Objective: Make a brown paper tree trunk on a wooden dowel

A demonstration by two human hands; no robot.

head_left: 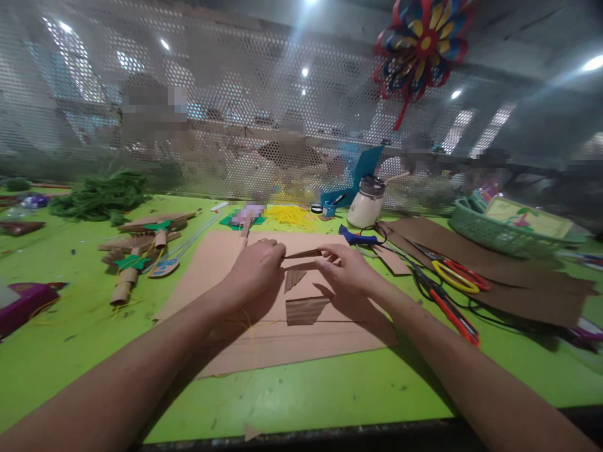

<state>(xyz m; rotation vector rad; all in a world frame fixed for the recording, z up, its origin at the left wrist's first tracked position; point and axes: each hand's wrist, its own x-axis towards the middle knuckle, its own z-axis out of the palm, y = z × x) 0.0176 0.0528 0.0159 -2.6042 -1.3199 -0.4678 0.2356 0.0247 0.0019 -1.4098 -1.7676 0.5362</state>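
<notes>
Above a flat cardboard sheet (198,276), my left hand (259,267) and my right hand (346,267) hold a thin brown cardboard strip (303,253) between them. The left fingers are curled closed at its left end. My right thumb and fingers pinch its right end. Just below my hands, a small pleated cardboard piece (308,311) lies on the sheet, and a narrow folded piece (295,279) shows between it and the strip. Some fingertips are hidden.
Left lie cardboard figures with green stars (132,262) and green raffia (101,196). Behind are yellow shreds (292,216) and a white jar (365,204). Right are a blue glue gun (360,237), scissors (456,276), a red cutter (455,314), brown cardboard (518,295) and a green basket (499,235).
</notes>
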